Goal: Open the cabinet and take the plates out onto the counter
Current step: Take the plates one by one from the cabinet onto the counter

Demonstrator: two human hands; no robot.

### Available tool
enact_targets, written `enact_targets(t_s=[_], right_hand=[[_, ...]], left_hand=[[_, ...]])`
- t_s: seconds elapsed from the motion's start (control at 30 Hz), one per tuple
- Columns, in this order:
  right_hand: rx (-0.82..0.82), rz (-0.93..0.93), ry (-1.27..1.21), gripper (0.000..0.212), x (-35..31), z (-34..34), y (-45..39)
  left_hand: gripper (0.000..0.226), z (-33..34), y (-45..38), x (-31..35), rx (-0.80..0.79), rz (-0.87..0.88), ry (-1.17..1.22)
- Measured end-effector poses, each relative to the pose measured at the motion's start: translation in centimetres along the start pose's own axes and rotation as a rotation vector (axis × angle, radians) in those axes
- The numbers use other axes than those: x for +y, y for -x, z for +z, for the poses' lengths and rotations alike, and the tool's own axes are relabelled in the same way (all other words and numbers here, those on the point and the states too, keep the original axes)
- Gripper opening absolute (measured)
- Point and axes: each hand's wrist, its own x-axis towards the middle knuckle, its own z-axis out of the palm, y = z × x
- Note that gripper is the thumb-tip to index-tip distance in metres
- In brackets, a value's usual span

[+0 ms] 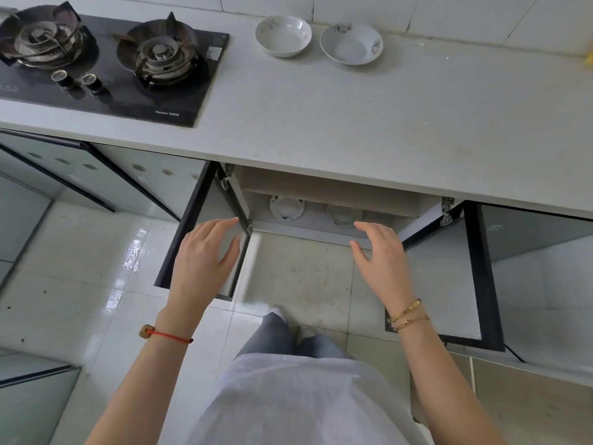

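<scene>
Both cabinet doors stood swung wide, so the left hand and right hand hovered released and empty before the opening, likely poised to reach in. Two plates remained inside at twelve o'clock from the hands, while two more sat on the worktop.

Seen from above: cabinet under the counter open, left door and right door both swung outward. Left hand and right hand held in front of the opening, fingers spread, empty. Two white dishes on the counter (side by side, near the tiled wall): one, another. More white crockery dimly visible inside the cabinet. Gas hob at left.
</scene>
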Motion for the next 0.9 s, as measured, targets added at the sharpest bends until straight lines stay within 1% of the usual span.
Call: enact_targets(t_s=[0.2, 0.4, 0.57, 0.7, 0.83, 0.9], right_hand=[[-0.023, 0.029, 0.021, 0.033, 3.0, 3.1, -1.6], [-0.074, 0.070, 0.045, 0.034, 6.7, 10.7, -5.5], [-0.102, 0.064, 0.060, 0.036, 11.8, 20.7, -10.1], [-0.113, 0.067, 0.065, 0.035, 17.1, 30.5, -13.9], [-0.099, 0.073, 0.030, 0.033, 22.9, 41.0, -17.7], [-0.125, 0.092, 0.020, 0.034, 25.5, 45.9, -19.4]], left_hand=[[0.029, 3.7, -0.4, -0.8, 0.017, -0.049, 0.000], [0.029, 11.8, -2.7, -5.4, -0.026, -0.121, -0.033], [0.028, 22.1, -4.9, -12.3, -0.065, -0.136, -0.048], [0.030, 31.8, -6.7, -18.7, -0.111, -0.209, -0.018], [0.024, 42.2, -8.4, -25.4, -0.064, -0.183, -0.029], [0.026, 47.2, -9.0, -28.2, -0.049, -0.197, -0.022]])
